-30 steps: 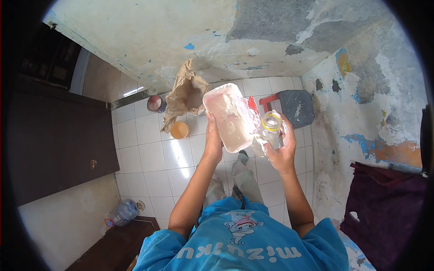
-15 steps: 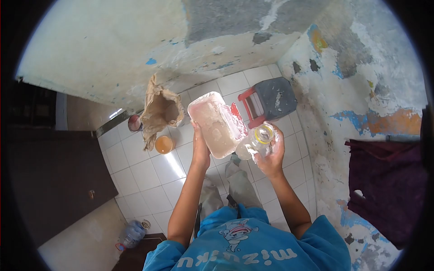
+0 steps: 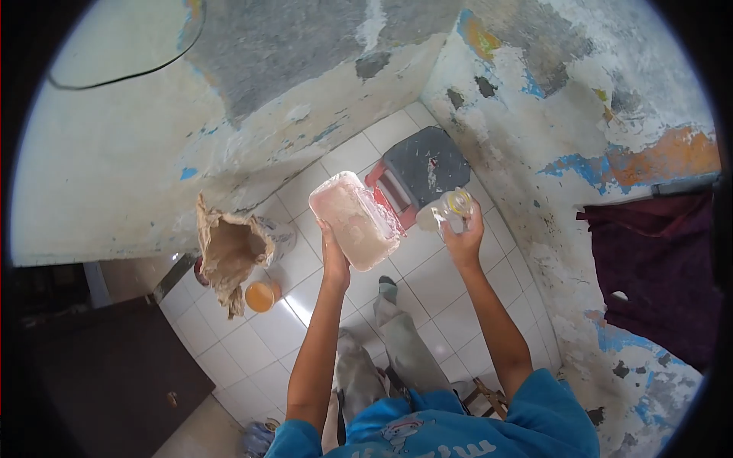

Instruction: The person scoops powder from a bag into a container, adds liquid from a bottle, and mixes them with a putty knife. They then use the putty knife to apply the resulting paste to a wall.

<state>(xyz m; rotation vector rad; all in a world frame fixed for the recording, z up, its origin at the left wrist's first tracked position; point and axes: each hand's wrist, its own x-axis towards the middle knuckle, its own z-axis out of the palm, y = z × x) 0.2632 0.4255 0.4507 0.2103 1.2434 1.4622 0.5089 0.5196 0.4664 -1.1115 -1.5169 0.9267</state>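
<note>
My left hand (image 3: 334, 256) grips the left edge of a pale pink rectangular tray (image 3: 353, 221), its inside coated with a whitish, wet-looking layer. Along the tray's right side lies a red tool (image 3: 385, 210) smeared with white. My right hand (image 3: 464, 237) is wrapped round a clear jar (image 3: 450, 211) with a yellow rim, held to the right of the tray and apart from it. The jar leans to the left. Whether anything is left inside the jar cannot be made out.
Beyond the tray stands a dark stool (image 3: 431, 164) with a red side. At the left are an open brown paper bag (image 3: 233, 248) and an orange-brown cup (image 3: 262, 296) on the tiled floor. Peeling walls meet ahead; a dark red cloth (image 3: 657, 275) hangs at the right.
My right hand has moved the jar away from the tray, to the right. The view has shifted, with the bag and stool now further left. My left hand keeps its hold on the tray.
</note>
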